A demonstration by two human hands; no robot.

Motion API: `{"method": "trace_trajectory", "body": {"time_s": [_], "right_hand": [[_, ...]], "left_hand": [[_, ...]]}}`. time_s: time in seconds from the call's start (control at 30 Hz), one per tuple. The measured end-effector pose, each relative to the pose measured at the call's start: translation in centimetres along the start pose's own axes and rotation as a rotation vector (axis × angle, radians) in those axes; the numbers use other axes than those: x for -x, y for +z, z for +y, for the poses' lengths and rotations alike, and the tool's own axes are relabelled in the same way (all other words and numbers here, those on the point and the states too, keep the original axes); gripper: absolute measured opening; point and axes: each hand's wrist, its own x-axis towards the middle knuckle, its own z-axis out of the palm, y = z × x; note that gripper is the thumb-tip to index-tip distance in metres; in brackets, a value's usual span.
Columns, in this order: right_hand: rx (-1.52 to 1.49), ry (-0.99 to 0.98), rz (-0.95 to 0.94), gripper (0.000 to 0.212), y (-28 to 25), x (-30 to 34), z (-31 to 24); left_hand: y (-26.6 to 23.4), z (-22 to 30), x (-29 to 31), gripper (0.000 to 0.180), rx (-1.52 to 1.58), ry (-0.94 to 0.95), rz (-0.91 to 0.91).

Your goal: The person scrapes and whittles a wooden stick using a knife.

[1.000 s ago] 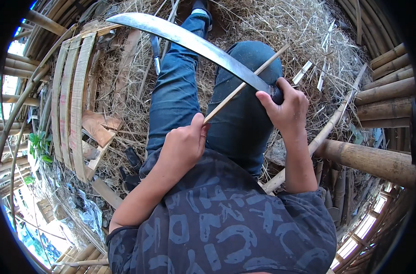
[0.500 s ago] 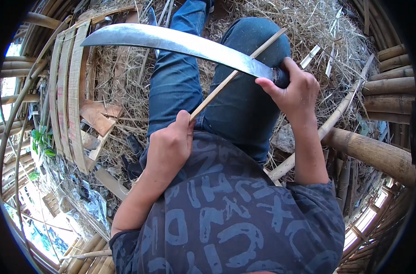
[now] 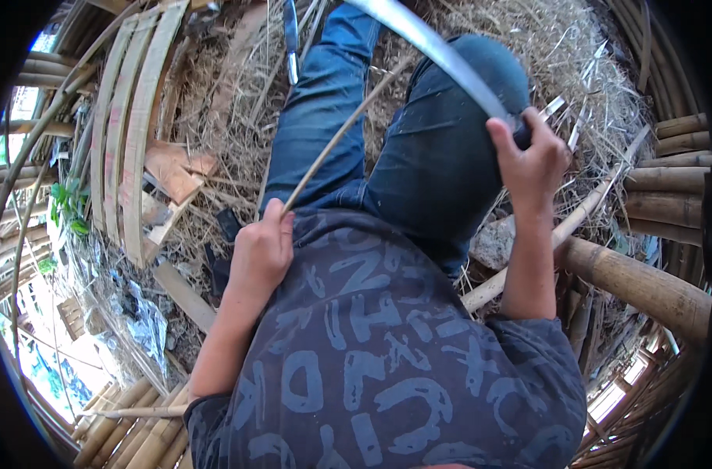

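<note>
In my left hand (image 3: 264, 248), closed near my waist, is the near end of a thin bamboo strip (image 3: 336, 144). The strip slants up and to the right across my lap, its far end close to my raised right knee. My right hand (image 3: 534, 160) is wrapped round the dark handle of a machete (image 3: 450, 59) beside that knee. Its long curved blade points away and to the left, the tip cut off by the upper edge of the view. Strip and blade are apart.
A knife (image 3: 292, 47) lies beyond my left leg. At the left stands a slatted wooden frame (image 3: 129, 133) with broken wood pieces (image 3: 172, 172) by it. A thick bamboo pole (image 3: 637, 285) and a stone (image 3: 493, 241) are at my right. Dry straw (image 3: 520, 31) covers the ground.
The machete has come off the strip and swung so its tip points farther away. My left hand has drawn the strip down and to the left. My right hand has shifted slightly right.
</note>
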Motion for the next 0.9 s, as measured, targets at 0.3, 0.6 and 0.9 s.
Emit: {"method": "trace_trajectory", "body": {"time_s": [0.3,0.6,0.9], "right_hand": [[-0.068,-0.123,-0.028,0.070,0.3,0.5,0.1],[-0.002,-0.059,-0.070,0.070,-0.3,-0.1,0.6],[-0.120,0.080,-0.016,0.067,0.3,-0.3,1.9]], "left_hand": [[0.9,5.4,-4.7,0.016,-0.052,0.219,0.003],[0.6,4.0,-2.0,0.014,-0.013,0.220,-0.014],[-0.5,-3.5,4.1,0.007,-0.068,-0.037,0.042]]}}
